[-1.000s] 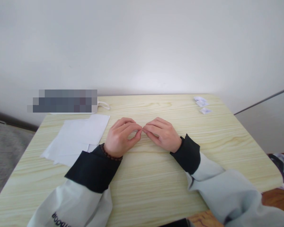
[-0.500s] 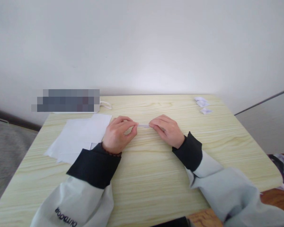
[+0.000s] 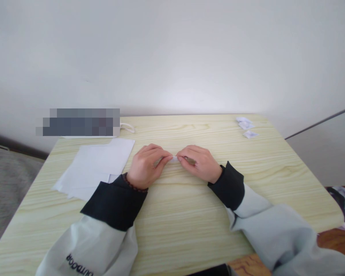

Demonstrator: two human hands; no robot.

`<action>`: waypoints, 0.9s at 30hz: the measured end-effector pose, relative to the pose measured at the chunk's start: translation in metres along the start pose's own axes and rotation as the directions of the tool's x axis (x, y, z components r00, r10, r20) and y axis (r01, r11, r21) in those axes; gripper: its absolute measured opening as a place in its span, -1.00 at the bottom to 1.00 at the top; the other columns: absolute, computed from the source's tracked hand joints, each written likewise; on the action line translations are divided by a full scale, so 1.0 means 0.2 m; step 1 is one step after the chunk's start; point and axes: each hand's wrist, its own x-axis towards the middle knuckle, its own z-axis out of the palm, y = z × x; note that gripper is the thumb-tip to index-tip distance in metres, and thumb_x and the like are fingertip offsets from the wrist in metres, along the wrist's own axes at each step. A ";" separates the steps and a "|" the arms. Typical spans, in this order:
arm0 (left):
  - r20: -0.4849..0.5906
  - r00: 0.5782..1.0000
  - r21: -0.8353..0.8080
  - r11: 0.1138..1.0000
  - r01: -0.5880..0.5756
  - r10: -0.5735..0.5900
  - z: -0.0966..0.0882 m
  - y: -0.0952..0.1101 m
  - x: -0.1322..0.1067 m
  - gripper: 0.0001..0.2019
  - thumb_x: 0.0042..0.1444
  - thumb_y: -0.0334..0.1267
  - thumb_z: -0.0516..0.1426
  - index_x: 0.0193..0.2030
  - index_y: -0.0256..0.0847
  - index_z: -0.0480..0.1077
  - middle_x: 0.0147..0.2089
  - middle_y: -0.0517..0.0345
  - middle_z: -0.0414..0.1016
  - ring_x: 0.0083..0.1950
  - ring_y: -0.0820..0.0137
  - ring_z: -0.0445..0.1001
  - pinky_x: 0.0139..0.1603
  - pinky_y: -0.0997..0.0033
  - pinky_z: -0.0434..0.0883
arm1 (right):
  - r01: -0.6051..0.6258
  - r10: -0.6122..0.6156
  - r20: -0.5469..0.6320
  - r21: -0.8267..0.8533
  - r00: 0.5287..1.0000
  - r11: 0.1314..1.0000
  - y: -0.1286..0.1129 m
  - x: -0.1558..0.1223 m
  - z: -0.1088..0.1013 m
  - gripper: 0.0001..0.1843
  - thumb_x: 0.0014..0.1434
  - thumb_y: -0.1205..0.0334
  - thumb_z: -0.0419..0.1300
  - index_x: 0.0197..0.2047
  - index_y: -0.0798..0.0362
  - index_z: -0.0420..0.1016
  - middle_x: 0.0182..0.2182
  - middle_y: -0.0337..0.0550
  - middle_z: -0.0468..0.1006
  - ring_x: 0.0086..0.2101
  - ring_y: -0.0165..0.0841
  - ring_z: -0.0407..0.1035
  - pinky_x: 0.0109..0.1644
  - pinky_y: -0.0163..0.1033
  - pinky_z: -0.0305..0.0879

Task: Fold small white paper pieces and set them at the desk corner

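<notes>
Between my two hands, above the middle of the table, is a small folded piece of white paper (image 3: pixel 174 158). Thumb and fingers of my left hand (image 3: pixel 147 164) pinch its left end. On the other side my right hand (image 3: pixel 200 162) grips the right end in the same way. Only a short strip of the paper shows between the fingertips; the fingers cover the rest. A stack of white paper sheets (image 3: pixel 93 165) lies just left of my left hand, partly under the left sleeve.
Several small folded white paper pieces (image 3: pixel 249 134) rest at the far right of the wood-grain table (image 3: pixel 178 230). A blurred-out object with a white loop (image 3: pixel 128 126) stands at the back left. Behind the table rises a white wall (image 3: pixel 172 57).
My hands have come closer together and slightly lower in view, so less of the paper strip shows between them. The sheets and small folded pieces have stayed put.
</notes>
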 end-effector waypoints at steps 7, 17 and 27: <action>-0.015 0.994 0.017 0.994 0.106 -0.105 0.00 -0.01 -0.01 -0.84 0.14 -0.25 0.11 -0.34 -0.23 0.50 -0.37 0.10 0.55 -0.28 0.35 0.46 -0.22 0.36 0.42 | -0.013 0.019 0.078 -0.071 0.997 0.997 0.04 -0.01 -0.01 -0.82 0.22 0.34 0.04 -0.23 0.11 0.47 -0.39 -0.16 0.55 -0.40 -0.41 0.38 -0.26 -0.32 0.29; 0.005 0.982 -0.024 0.981 0.191 -0.191 -0.01 0.00 -0.01 -0.81 0.14 -0.23 0.09 -0.35 -0.24 0.50 -0.36 0.11 0.55 -0.29 0.37 0.49 -0.25 0.42 0.42 | -0.071 0.066 0.116 0.033 0.991 0.997 0.06 -0.02 -0.04 -0.73 0.17 0.44 0.01 -0.15 0.09 0.48 -0.34 -0.18 0.58 -0.38 -0.46 0.43 -0.24 -0.37 0.31; -0.009 0.994 -0.014 0.994 0.108 -0.108 -0.01 0.00 -0.01 -0.85 0.15 -0.27 0.11 -0.32 -0.24 0.49 -0.36 0.13 0.55 -0.28 0.40 0.47 -0.22 0.43 0.43 | -0.117 0.109 0.061 0.150 0.992 0.982 0.03 -0.02 -0.02 -0.73 0.16 0.35 0.10 -0.06 0.12 0.44 -0.35 -0.16 0.54 -0.46 -0.49 0.34 -0.33 -0.38 0.31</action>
